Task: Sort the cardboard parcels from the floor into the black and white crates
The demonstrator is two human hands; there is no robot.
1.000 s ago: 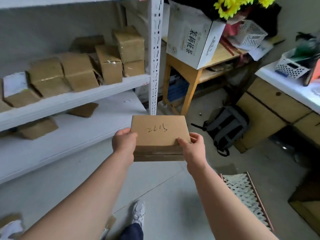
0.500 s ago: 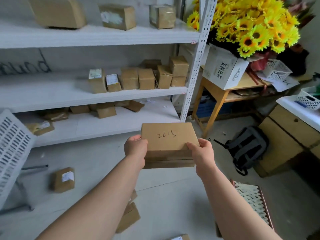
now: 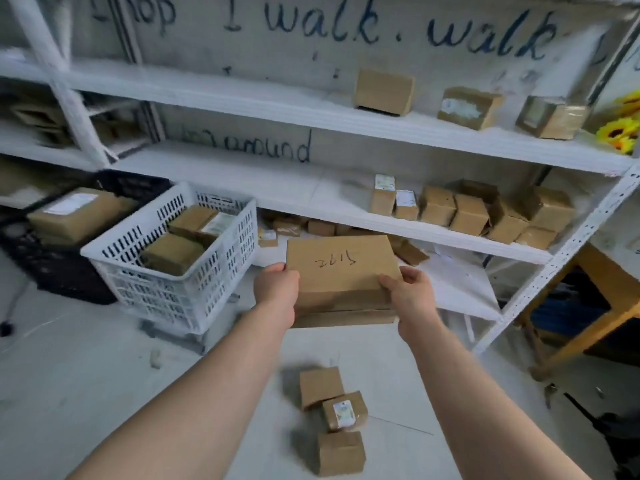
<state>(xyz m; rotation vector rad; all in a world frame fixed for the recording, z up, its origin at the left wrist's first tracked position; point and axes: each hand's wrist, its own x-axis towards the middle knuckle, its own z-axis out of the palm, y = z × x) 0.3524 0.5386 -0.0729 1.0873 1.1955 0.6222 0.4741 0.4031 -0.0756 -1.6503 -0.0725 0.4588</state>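
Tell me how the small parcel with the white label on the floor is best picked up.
Judging by its pose, from above: the labelled parcel lies propped on the plain parcels beside it, with its top face open. Close the fingers over its two short side faces, which look narrow enough for one hand. Both hands, left hand and right hand, now hold the large parcel.

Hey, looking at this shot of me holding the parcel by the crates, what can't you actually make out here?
- Black crate, head view: its right side is hidden behind the white crate, so its contents show only partly.
- Held parcel: the handwriting is too scrawled to read; the left hand and right hand cover its near corners.
- Labelled floor parcel: print too small.
- Wall writing: cut off by the top edge.
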